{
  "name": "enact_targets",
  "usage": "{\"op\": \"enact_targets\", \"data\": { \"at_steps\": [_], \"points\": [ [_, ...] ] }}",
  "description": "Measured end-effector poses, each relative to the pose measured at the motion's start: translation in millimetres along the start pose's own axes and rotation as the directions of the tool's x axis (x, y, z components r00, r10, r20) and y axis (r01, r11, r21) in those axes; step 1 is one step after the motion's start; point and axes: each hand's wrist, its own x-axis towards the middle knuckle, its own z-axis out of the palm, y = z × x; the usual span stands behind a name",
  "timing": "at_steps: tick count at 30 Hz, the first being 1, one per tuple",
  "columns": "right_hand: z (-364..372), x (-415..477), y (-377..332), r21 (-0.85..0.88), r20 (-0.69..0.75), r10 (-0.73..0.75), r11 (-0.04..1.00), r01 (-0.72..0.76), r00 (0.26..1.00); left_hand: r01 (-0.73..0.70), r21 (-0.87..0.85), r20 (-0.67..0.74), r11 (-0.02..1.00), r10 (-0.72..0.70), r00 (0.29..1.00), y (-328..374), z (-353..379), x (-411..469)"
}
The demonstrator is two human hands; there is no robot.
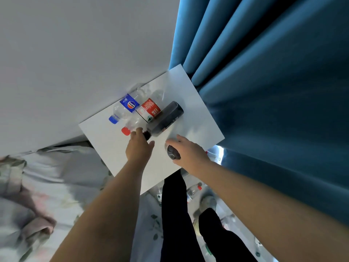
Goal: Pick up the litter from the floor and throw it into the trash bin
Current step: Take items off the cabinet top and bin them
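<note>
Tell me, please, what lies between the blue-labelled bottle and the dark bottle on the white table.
In the head view, the red-labelled bottle lies between the blue-labelled bottle and the dark bottle.

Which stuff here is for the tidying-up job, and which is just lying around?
For the job: left hand gripping the dark bottle; right hand holding a dark object; blue-cap bottle; red-label bottle; floor bottle.
Just lying about: white table, blue curtain, bedding.
</note>
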Motion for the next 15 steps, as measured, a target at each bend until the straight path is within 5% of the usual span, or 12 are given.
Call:
{"op": "enact_targets", "data": {
  "at_steps": [8, 15],
  "points": [
    [5.1, -2.9, 22.5, 0.198, -0.035, -0.004, 0.980, 0.011, 0.999, 0.110, -0.269, 0.048, 0.957, -0.101, 0.994, 1.5, 14.8, 16.4],
    [4.8, -19.8, 54.0, 0.220, -0.077, 0.111, 0.971, -0.092, 0.991, 0.066, -0.298, 0.070, 0.952, -0.047, 0.996, 11.1, 14.7, 0.4]
  ]
}}
